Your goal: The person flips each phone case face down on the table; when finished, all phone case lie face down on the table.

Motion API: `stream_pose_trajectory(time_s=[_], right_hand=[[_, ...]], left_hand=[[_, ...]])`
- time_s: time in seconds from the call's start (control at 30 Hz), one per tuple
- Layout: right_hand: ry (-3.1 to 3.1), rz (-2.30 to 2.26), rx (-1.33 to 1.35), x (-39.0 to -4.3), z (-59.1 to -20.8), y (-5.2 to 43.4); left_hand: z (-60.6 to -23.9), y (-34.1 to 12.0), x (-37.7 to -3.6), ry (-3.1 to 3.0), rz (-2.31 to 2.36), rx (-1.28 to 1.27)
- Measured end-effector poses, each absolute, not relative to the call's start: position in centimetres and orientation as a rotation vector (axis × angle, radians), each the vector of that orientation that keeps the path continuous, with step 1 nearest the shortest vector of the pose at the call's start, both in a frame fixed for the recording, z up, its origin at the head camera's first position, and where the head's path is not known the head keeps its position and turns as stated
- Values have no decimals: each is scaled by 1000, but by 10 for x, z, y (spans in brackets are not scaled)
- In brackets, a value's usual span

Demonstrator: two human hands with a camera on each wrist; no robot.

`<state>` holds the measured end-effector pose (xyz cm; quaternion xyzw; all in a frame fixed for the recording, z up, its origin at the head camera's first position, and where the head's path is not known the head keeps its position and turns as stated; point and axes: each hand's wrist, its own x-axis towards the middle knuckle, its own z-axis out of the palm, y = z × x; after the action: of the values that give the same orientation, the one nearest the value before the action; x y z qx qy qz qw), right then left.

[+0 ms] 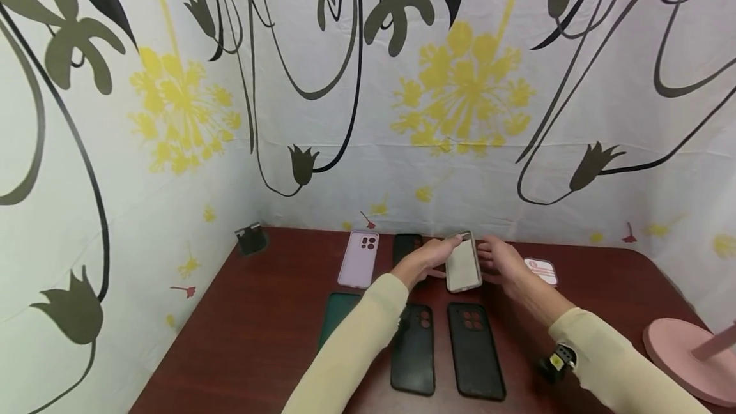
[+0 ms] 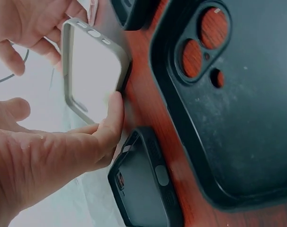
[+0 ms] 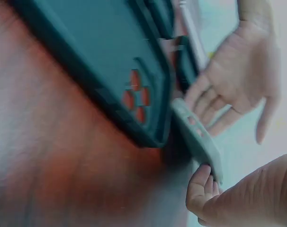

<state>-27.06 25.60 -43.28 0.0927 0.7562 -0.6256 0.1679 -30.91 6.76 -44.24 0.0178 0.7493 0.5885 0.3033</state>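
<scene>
Right of centre in the head view, the pale phone case (image 1: 463,270) is touched by the unclenched left hand (image 1: 428,259) and flanked by the relaxed right hand (image 1: 503,260); likely light, smooth and slightly flexible, it is best pinched by its long sides.

- No words, brands or numbers can be read.
- White item (image 1: 542,268), just right of the right grip (image 1: 503,259): red print too small to read.
</scene>
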Motion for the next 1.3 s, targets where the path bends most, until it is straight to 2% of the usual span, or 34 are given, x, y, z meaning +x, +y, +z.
stream_pose_trajectory(time_s=[0.27, 0.73, 1.3], right_hand=[[2193, -1811, 284, -271, -422, 266], [2201, -1674, 337, -274, -438, 260], [2146, -1778, 360, -273, -439, 253]], left_hand=[[-444, 69, -308, 1962, 1571, 64], [-442, 72, -305, 2009, 1526, 61], [-438, 70, -305, 2019, 1513, 73]])
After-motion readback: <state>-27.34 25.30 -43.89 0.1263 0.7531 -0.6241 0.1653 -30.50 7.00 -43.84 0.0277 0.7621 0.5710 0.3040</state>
